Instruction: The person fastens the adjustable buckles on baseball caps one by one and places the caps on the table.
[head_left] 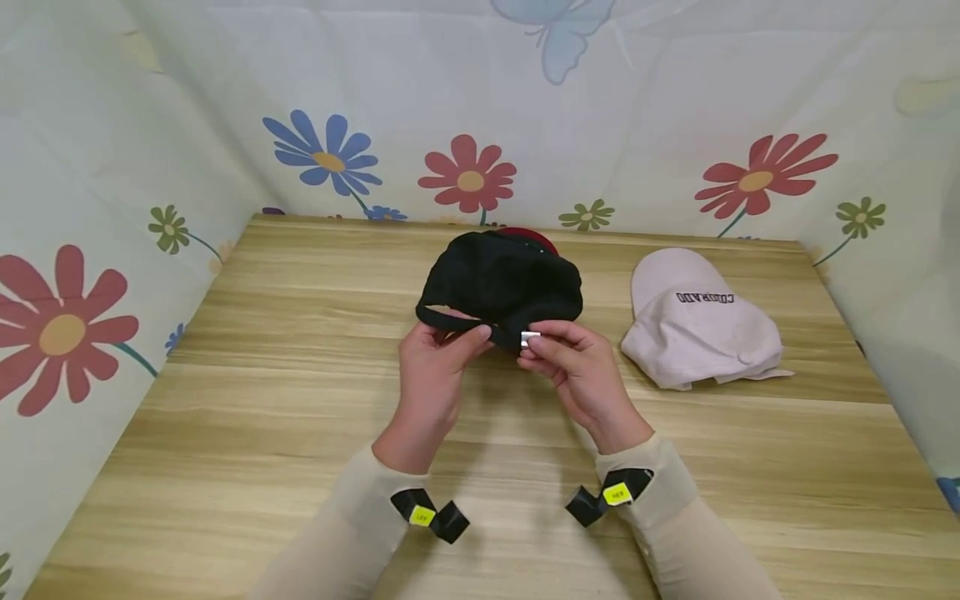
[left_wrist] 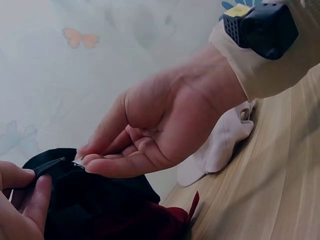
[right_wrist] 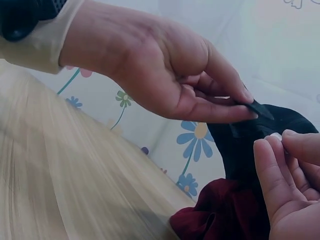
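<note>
A black cap [head_left: 502, 279] with a dark red brim [right_wrist: 215, 215] is held up, its back opening turned toward me. My left hand [head_left: 435, 367] pinches the cap's black back strap [right_wrist: 261, 109] between thumb and fingers. At the right of that strap sits a small silver metal buckle [head_left: 529, 340], which my right hand [head_left: 581, 367] pinches between thumb and fingertips. The two hands are a short gap apart. In the left wrist view the right hand [left_wrist: 155, 130] covers most of the buckle. Most of the brim is hidden behind the crown in the head view.
A pale pink cap [head_left: 701, 333] lettered COLORADO lies on the wooden table [head_left: 300, 400], right of the black cap. Its brim points to the back. A white cloth [head_left: 622, 125] printed with flowers and butterflies stands behind and at both sides of the table.
</note>
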